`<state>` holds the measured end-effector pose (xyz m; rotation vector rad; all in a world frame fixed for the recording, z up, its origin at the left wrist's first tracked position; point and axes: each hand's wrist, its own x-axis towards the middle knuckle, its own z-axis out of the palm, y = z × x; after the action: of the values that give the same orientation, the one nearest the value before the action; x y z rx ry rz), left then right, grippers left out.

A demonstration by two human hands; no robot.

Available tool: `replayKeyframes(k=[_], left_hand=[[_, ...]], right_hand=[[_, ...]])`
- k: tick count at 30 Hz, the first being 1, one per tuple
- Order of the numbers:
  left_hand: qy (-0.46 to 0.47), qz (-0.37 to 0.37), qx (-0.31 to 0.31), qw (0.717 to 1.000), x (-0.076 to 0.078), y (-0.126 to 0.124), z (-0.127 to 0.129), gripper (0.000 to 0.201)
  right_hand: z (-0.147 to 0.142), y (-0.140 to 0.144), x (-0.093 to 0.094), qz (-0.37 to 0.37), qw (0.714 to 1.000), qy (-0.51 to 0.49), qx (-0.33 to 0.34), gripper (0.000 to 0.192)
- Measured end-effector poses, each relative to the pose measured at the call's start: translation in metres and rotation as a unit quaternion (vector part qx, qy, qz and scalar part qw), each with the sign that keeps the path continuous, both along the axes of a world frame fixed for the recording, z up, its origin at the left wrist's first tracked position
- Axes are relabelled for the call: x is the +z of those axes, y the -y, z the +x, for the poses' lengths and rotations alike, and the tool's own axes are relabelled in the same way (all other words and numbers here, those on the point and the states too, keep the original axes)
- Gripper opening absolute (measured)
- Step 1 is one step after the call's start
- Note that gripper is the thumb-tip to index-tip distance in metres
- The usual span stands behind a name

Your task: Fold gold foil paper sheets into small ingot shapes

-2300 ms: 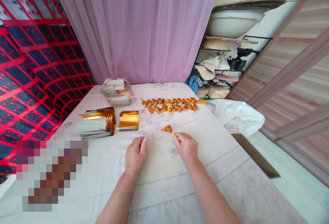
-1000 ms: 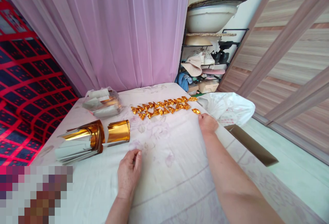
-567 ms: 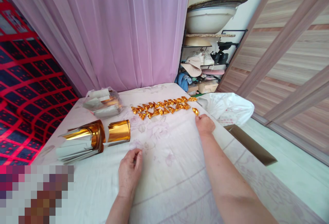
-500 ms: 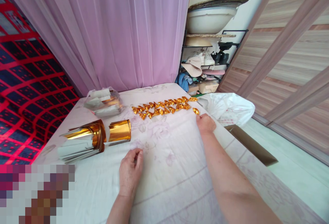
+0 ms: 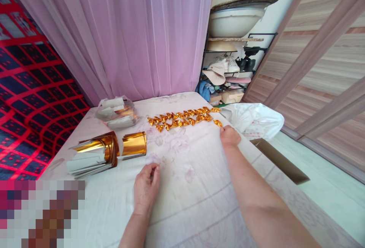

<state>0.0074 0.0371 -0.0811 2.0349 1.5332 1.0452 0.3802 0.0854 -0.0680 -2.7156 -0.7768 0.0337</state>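
My right hand (image 5: 229, 136) reaches far over the white flowered cloth (image 5: 182, 187). Its curled fingertips lie just beside a single folded gold foil piece (image 5: 218, 122), and nothing shows in its grasp. That piece sits at the right end of a row of several folded gold pieces (image 5: 179, 118). My left hand (image 5: 146, 189) rests palm down on the cloth near me and holds nothing. To its upper left lie a stack of gold foil sheets (image 5: 94, 153) and a smaller curled gold sheet (image 5: 134, 144).
A clear plastic bag of more sheets (image 5: 115, 112) lies at the back left. A white plastic bag (image 5: 253, 119) hangs at the right edge. A pink curtain (image 5: 137, 35) hangs behind, with a cluttered shelf rack (image 5: 234, 69) to its right. Brown cardboard (image 5: 281, 162) lies on the floor.
My right hand carried the folded gold piece from the middle of the cloth to the right end of the row, where the piece now lies. My left hand stayed put.
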Motion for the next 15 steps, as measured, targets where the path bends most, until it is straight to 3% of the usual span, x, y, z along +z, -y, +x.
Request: replayKeyframes(k=[7, 15], left_hand=[[0.0, -0.007, 0.0, 1.0, -0.004, -0.002, 0.0, 0.028], [0.052, -0.033, 0.001, 0.998, -0.006, -0.002, 0.002, 0.025]], right_hand=[[-0.01, 0.006, -0.001, 0.006, 1.0, 0.005, 0.018, 0.034], [-0.046, 0.024, -0.003, -0.002, 0.995, 0.018, 0.097, 0.03]])
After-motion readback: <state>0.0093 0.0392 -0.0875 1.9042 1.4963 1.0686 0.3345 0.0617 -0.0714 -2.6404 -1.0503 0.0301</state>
